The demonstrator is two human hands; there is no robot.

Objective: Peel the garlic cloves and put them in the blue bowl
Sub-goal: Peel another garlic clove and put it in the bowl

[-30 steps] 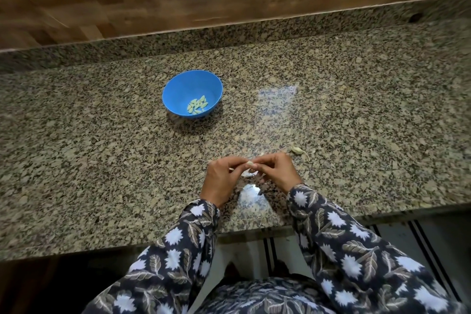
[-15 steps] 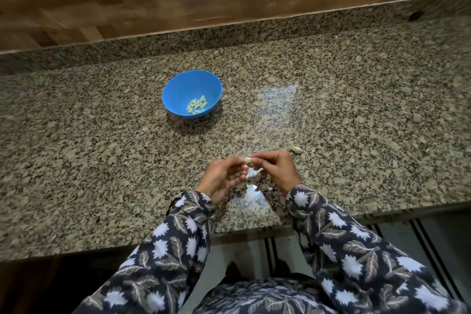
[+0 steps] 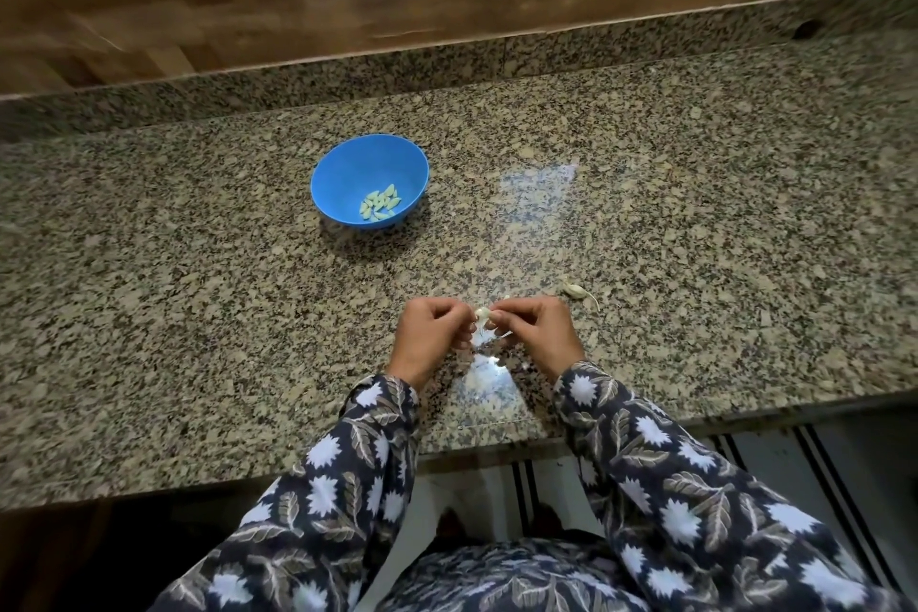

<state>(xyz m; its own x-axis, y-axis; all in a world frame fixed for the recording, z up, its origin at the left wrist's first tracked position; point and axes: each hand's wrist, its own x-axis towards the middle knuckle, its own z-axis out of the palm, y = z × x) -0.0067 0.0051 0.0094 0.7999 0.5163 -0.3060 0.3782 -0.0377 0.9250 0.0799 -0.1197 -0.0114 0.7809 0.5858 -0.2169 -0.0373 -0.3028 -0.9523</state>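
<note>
Near the front edge of the counter, the left hand and right hand meet with fingers curled. Both pinch one small clove between their fingertips, just above the stone. Whether its skin is partly off I cannot tell. Just right of the right hand, a pale garlic piece lies on the counter. Farther back and to the left stands the bowl, well apart from the hands, with a small heap of peeled cloves in its bottom. Patterned sleeves cover both forearms.
</note>
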